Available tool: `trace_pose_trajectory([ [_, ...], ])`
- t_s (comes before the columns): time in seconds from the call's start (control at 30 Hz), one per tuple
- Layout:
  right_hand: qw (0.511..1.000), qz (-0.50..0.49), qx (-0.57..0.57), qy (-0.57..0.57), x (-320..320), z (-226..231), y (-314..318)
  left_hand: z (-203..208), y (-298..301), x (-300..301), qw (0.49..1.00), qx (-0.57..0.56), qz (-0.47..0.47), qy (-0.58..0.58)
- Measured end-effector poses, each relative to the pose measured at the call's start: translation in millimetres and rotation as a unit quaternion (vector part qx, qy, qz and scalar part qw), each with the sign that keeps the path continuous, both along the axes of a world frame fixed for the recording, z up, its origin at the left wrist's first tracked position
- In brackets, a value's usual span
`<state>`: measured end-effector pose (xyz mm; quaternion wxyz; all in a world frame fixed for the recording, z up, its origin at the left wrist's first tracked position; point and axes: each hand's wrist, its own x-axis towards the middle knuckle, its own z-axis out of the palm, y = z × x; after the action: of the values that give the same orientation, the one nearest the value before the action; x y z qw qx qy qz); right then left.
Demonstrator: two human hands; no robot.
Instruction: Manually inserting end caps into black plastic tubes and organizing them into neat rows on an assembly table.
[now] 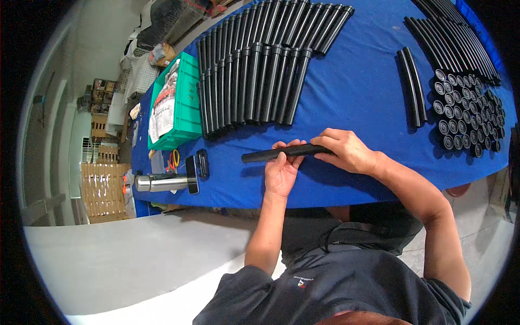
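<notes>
A black tube [259, 156] lies nearly level in front of me, just above the near part of the blue-covered table [357, 81]. My left hand [284, 172] is closed around its middle, palm up, with the fingers behind it and the thumb in front. At the tube's right end, my right hand [349, 152] grips from above; its fingers cover that end, so I cannot tell whether a cap sits there. Beyond my right hand lie two loose black tubes [414, 89] side by side. Many round black caps [457, 112] stand clustered to their right.
Two rows of black tubes with collared ends [254, 81] lie at the far left-middle. Beside them stands a green crate [187, 111] holding a printed bag. Nearer are orange-handled scissors [174, 159], a steel bottle [160, 183] and a phone [192, 174]. More plain tubes [449, 46] fill the far right.
</notes>
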<state>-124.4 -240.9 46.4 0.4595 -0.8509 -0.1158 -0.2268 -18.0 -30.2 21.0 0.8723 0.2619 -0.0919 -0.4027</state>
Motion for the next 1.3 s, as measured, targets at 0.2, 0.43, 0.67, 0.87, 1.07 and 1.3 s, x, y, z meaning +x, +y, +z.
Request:
trace_pose_trajectory([
  [0.2,0.907,0.081,0.216,0.352,-1.0,28.5,-3.8,-8.9,7.7,4.1,1.000,-0.007,0.007,-0.019],
  [0.43,1.000,0.017,-0.014,0.013,-1.0,8.1,-3.3,0.8,1.3,0.7,1.000,0.005,0.006,-0.003],
  [0.67,0.999,0.008,-0.029,-0.015,-1.1,4.1,0.4,2.1,-0.8,-0.1,0.999,0.041,0.015,-0.014],
  [0.87,0.999,0.016,0.020,0.044,-1.2,3.6,-1.4,-1.6,1.4,2.1,1.000,0.001,0.000,-0.003],
  [1.07,0.998,0.014,0.029,0.062,-0.8,3.0,0.1,-2.4,2.0,1.3,1.000,0.000,0.009,-0.024],
  [1.3,0.999,0.004,0.019,0.044,-0.7,3.1,2.0,-1.4,2.9,-0.4,0.999,0.014,0.018,-0.025],
])
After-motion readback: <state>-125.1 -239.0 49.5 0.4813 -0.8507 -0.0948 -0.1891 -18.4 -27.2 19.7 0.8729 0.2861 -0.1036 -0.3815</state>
